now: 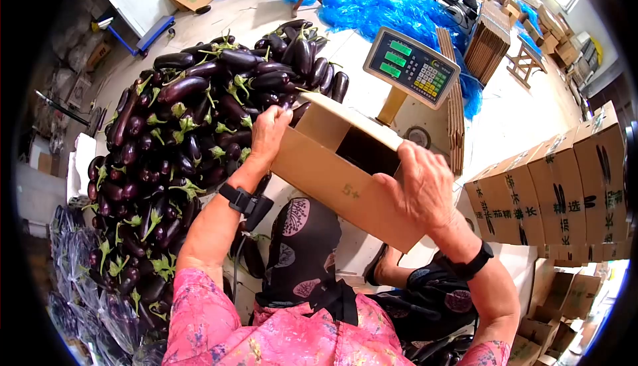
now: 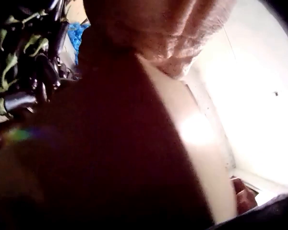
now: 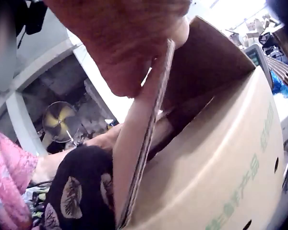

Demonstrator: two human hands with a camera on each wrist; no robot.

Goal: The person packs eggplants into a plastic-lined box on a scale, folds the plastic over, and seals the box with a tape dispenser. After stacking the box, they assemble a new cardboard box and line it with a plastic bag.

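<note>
A brown cardboard box (image 1: 332, 183), marked "5+" on its near side, is held tilted above the person's lap. Its top is partly open onto a dark inside, and one flap (image 3: 139, 153) stands up. At the box's left end the left hand (image 1: 269, 133) grips the upper corner; the left wrist view shows this hand (image 2: 168, 33) over the shadowed cardboard (image 2: 101, 143). The right hand (image 1: 425, 186) holds the right end, thumb on the near side and fingers over the top. In the right wrist view that hand (image 3: 129, 43) grips the flap's edge.
Eggplants (image 1: 179, 133) lie heaped at the left. Behind the box stands a scale with a lit display (image 1: 412, 67). Printed cartons (image 1: 551, 193) stand at the right, flat cardboard (image 1: 488, 37) and blue plastic (image 1: 379, 0) farther back. Plastic bags (image 1: 86, 286) lie front left.
</note>
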